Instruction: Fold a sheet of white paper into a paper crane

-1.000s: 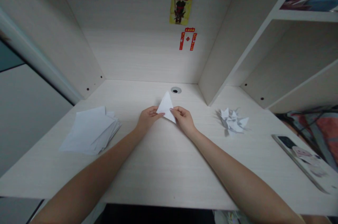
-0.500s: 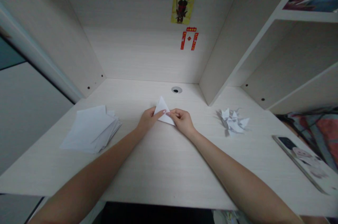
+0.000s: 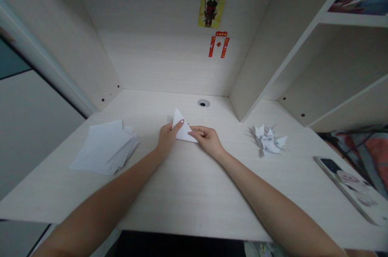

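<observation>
A white paper folded into a triangle (image 3: pixel 181 127) lies low over the pale wooden desk (image 3: pixel 188 184) in the middle of the view. My left hand (image 3: pixel 166 139) pinches its left edge, one finger stretched up along the paper. My right hand (image 3: pixel 206 140) grips the paper's lower right corner with curled fingers. Both forearms reach in from the bottom of the view.
A loose stack of white sheets (image 3: pixel 104 148) lies at the left. A pile of several small folded paper pieces (image 3: pixel 268 140) sits at the right. A phone (image 3: pixel 348 180) lies near the right edge. A cable hole (image 3: pixel 203 103) is behind the hands. Shelves rise at the right.
The folded triangle has tilted down and shifted left. My left hand has slid up its left edge and my right hand has moved left with it.
</observation>
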A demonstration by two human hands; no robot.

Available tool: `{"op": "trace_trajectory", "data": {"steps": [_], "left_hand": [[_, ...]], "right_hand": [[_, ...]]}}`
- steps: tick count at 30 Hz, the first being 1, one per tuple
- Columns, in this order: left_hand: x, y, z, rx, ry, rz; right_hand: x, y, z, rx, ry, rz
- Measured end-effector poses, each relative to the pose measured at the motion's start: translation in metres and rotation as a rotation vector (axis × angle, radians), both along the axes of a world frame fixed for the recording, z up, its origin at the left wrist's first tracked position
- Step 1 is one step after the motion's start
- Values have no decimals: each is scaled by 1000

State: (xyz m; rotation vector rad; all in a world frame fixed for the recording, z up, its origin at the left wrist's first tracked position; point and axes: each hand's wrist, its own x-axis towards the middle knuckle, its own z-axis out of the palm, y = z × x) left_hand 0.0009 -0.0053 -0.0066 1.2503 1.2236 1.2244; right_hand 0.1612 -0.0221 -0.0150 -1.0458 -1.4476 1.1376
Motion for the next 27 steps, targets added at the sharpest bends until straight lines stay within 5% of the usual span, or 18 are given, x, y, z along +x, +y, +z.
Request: {"op": "trace_trajectory", "data": {"steps": [9, 27], "left_hand": [[3, 1, 3, -30, -222, 155], [6, -2, 10, 2, -295, 214]], "right_hand": [[-2, 3, 1, -46, 109, 37], [1, -2, 0, 172, -54, -215]]}}
